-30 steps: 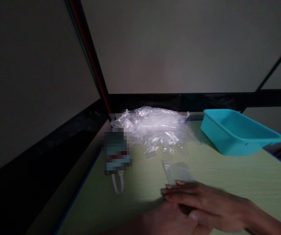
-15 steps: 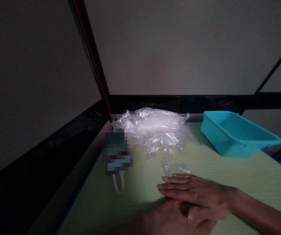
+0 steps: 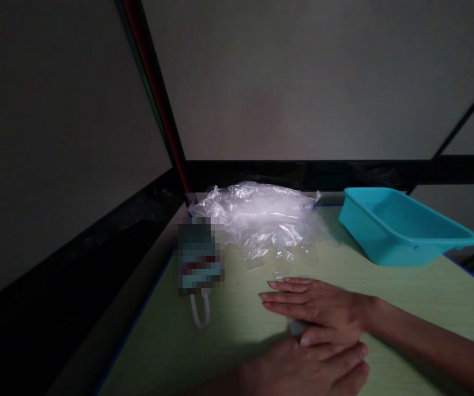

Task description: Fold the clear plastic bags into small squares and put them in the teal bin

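My right hand [image 3: 323,308] lies palm down on the table with its fingers stretched out, over a small clear plastic bag [image 3: 297,326]. Most of that bag is hidden; a strip shows between my two hands and a faint edge beyond my fingertips. Closer to me, my left hand [image 3: 306,366] rests with its back up and its fingers pointing right, just below my right thumb. Its fingers look extended, and I see nothing held in them. Beyond both hands lies a heap of crinkled clear plastic bags [image 3: 261,214].
A turquoise plastic basin [image 3: 385,236] stands at the back right of the pale green table [image 3: 237,308]. At the left lies a blurred-out item [image 3: 199,258] with a white loop [image 3: 200,316]. Walls enclose the table at the back and left.
My right hand has slid a little away from me and to the left, over the small plastic bag. More of my left fingers now shows.
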Demonstrator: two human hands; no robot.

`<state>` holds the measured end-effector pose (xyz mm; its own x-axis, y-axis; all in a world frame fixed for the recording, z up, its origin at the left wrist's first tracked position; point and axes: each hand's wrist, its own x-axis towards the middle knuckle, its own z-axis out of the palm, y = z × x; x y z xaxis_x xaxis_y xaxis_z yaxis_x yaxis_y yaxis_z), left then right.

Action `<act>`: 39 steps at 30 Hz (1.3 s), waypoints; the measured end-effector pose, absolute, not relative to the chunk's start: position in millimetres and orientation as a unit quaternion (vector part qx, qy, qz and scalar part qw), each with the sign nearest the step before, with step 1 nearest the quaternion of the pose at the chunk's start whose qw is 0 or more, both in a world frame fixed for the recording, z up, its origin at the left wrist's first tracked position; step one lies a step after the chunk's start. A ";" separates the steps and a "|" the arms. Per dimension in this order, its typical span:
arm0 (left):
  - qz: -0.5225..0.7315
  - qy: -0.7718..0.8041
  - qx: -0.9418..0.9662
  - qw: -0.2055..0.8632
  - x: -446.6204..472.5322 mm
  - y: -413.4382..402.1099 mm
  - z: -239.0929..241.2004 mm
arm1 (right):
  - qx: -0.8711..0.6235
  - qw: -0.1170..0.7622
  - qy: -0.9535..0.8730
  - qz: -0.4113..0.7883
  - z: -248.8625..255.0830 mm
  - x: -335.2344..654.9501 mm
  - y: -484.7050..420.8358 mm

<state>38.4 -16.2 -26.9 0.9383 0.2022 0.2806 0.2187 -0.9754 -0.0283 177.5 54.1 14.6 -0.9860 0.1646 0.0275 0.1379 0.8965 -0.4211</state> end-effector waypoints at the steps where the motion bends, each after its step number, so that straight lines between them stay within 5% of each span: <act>1: -0.139 -0.108 -0.984 0.028 38.5 -16.0 -27.5 | -0.076 0.034 -0.974 0.213 14.3 177.3 54.3; 24: -0.164 -0.095 -0.977 0.093 37.0 -15.4 -24.6 | -0.130 -0.012 -0.983 0.126 8.7 165.9 83.1; 39: -0.163 -0.094 -0.976 0.107 36.4 -14.8 -23.0 | -0.223 0.071 -0.969 0.079 -7.4 163.8 107.3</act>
<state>36.4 -14.8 -23.0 0.9296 0.1479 0.3377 0.2178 -0.9594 -0.1793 163.8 107.3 -7.4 -0.8907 0.4428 0.1032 0.4204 0.8885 -0.1840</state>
